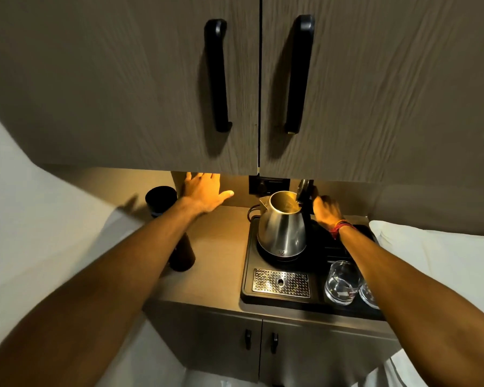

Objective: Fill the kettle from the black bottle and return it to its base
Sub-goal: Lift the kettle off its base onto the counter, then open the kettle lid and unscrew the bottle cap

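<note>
I've got the steel kettle (281,227) sitting on its base (277,256) on the black tray (285,300), lid flipped up. My right hand (326,210) is at the handle at 3 o'clock, blurry. My left hand (204,195), fingers spread, hovers at 9 o'clock, the black bottle (182,254) beneath that forearm.
</note>
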`<control>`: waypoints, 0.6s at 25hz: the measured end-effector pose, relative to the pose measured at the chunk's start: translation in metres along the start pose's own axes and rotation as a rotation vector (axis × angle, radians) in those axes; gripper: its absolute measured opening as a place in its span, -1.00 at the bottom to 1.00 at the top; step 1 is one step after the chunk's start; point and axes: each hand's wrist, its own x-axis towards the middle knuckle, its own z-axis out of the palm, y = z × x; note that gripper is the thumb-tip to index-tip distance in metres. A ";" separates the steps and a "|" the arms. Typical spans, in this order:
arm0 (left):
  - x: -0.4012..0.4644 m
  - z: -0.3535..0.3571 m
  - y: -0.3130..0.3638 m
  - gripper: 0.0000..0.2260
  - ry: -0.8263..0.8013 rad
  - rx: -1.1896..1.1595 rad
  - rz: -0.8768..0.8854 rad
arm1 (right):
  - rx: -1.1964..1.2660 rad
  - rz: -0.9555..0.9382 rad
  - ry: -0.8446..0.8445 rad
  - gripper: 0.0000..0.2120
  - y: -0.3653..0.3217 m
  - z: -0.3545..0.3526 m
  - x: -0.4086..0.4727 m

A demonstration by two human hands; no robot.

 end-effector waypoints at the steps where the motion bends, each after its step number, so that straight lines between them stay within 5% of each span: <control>1: -0.003 -0.004 -0.009 -0.33 -0.010 0.025 -0.017 | 0.025 0.003 -0.002 -0.64 -0.003 -0.001 -0.002; 12: -0.032 -0.023 -0.086 -0.30 -0.206 0.100 -0.153 | 0.153 -0.020 -0.100 -0.47 -0.083 0.050 -0.019; 15: -0.039 -0.018 -0.100 -0.26 -0.258 0.047 -0.141 | 0.184 0.011 -0.138 -0.58 -0.088 0.080 -0.014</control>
